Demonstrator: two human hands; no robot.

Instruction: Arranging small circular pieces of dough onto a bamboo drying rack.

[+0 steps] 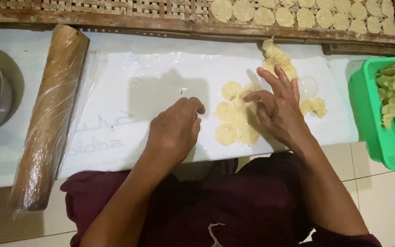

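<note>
- The right hand (277,107) lies flat with its fingers spread over a cluster of thin pale dough discs (234,120) on the white plastic sheet (138,91) that covers the worktop. Its grip is open, pressing rather than holding. The discs overlap at their edges, so a firm press could weld them together or tear one when it is lifted.
- The left hand (177,126) rests just left of the discs with its fingers curled in. It touches the sheet, and I cannot tell whether it holds anything. If the sheet creeps under it, the discs may wrinkle.
- A lump of raw dough (277,57) sits just beyond the right fingertips, with a smaller scrap (314,106) to their right. Either could stick to the hand and smear onto the discs.
- The round white cutter (308,86) sits right beside the right hand, and a sideways sweep could knock it.
- The plastic-wrapped rolling pin (51,114) lies well to the left and looks free to roll.
- The green tub (371,123) of dough overhangs the tiled floor at the right.
- The woven tray (170,9) at the far edge already carries many discs, leaving little room there.
</note>
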